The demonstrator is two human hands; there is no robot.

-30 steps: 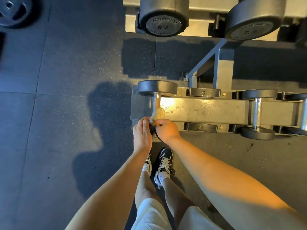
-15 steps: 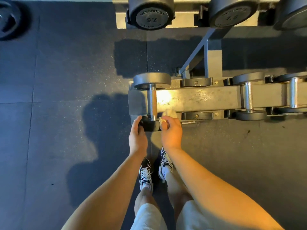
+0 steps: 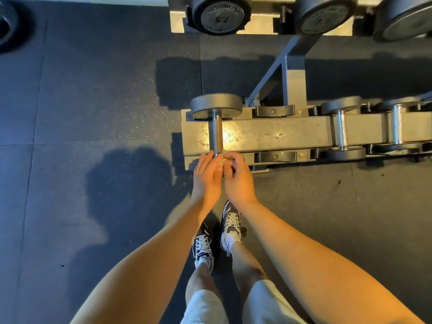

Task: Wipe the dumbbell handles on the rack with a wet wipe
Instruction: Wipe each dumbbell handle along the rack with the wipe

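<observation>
Pinching a balled wet wipe (image 3: 221, 162) in curled fingertips, the person's right hand (image 3: 236, 181) sits at the near end of the leftmost dumbbell handle (image 3: 217, 134) on the lower rack (image 3: 280, 134) rail. The left hand (image 3: 205, 180), fingers straight and together, lies against it. Above, one dumbbell head (image 3: 222, 16) reads "7.5" with upside-down "TECHNOGYM"; its neighbour (image 3: 325, 18) shows a fainter "7.5".

Left hand (image 3: 207, 178) hides dumbbell's (image 3: 216, 127) near head; wipe (image 3: 221, 162) mostly hidden
</observation>
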